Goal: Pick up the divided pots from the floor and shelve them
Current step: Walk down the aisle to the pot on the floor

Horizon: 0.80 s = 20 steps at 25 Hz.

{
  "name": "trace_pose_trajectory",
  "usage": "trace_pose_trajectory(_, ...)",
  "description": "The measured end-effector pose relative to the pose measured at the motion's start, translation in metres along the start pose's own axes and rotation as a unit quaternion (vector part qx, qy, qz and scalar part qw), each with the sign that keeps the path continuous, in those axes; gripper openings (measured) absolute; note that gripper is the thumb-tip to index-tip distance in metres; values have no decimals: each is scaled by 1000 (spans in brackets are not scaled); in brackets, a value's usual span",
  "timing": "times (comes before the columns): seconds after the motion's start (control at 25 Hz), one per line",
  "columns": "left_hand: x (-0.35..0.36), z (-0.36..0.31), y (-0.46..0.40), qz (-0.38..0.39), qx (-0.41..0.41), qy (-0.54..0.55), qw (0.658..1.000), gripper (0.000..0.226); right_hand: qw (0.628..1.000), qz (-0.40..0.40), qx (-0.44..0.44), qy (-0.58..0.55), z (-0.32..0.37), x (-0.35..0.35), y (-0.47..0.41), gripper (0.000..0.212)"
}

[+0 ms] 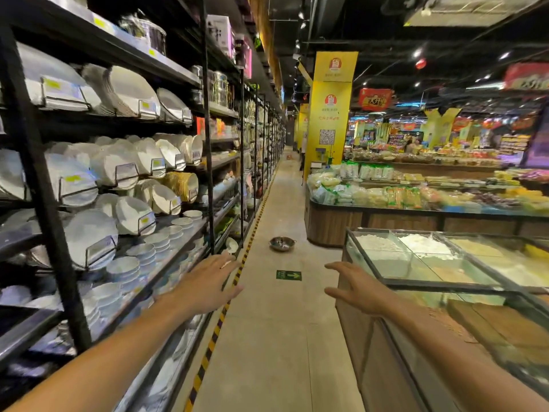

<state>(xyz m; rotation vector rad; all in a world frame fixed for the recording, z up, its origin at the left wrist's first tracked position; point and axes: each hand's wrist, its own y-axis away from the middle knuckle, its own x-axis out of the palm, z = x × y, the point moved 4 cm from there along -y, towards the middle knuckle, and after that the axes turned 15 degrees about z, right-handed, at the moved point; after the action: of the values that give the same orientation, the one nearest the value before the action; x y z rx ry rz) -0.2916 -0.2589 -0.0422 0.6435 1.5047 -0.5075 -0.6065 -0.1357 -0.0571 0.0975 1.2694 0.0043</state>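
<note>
My left hand (208, 282) and right hand (355, 289) reach forward, fingers spread and empty, while the pot (282, 243) sits far ahead on the floor (267, 337), right of the shelves (124, 203).

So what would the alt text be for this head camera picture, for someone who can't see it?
Two empty, open hands, left hand and right hand, reach forward along a shop aisle toward a metal pot on the floor ahead. Shelves of plates line the left; glass food bins sit right.
</note>
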Motion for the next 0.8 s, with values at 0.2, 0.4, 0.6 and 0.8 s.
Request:
trace_pose_trajectory(0.2, 29, 49, -137, 20, -9, -11, 1000, 69, 1000, 9, 12, 2, -65, 16, -140, 69)
trace_pose_trajectory(0.4, 61, 125, -289, 68, -9, -21, 997, 72, 998, 46, 15, -26, -115, 23, -293, 73)
trace_pose_trajectory(0.6, 88, 175, -465, 118, 13, -4, 993, 74, 996, 70, 54, -28, -190, 27, -429, 71)
trace_pose_trajectory(0.8, 118, 193, -634, 123, 30, 9, 992, 73, 995, 62, 73, -35, -278, 30, -555, 70)
